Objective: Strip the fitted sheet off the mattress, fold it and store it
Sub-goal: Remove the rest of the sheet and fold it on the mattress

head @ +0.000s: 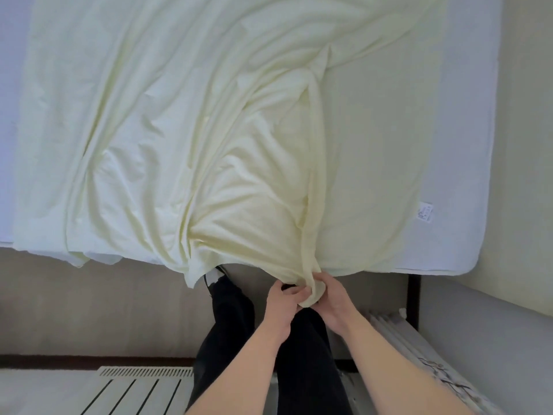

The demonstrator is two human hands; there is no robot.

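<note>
Pale yellow fitted sheet (pixel 209 130) is already pulled loose over the white mattress (pixel 449 145); one bunched corner is pinched by left hand (pixel 282 307) and right hand (pixel 333 299). Folding and storing are not yet done.

A pale yellow sheet (pixel 185 130) lies loose and wrinkled across the mattress (pixel 466 145), its folds running toward the near edge, where a gathered part hangs off. Both hands hold that bunch just below the mattress edge: the left hand (pixel 281 307) pinches it from the left, the right hand (pixel 335 298) grips it from the right, fingers (pixel 294 292) curled into the cloth. The mattress's right strip is bare white, with a small label (pixel 425 211) near its edge. Dark trousers (pixel 227 324) show below the hands. A white radiator (pixel 143 387) sits at the lower left.
</note>
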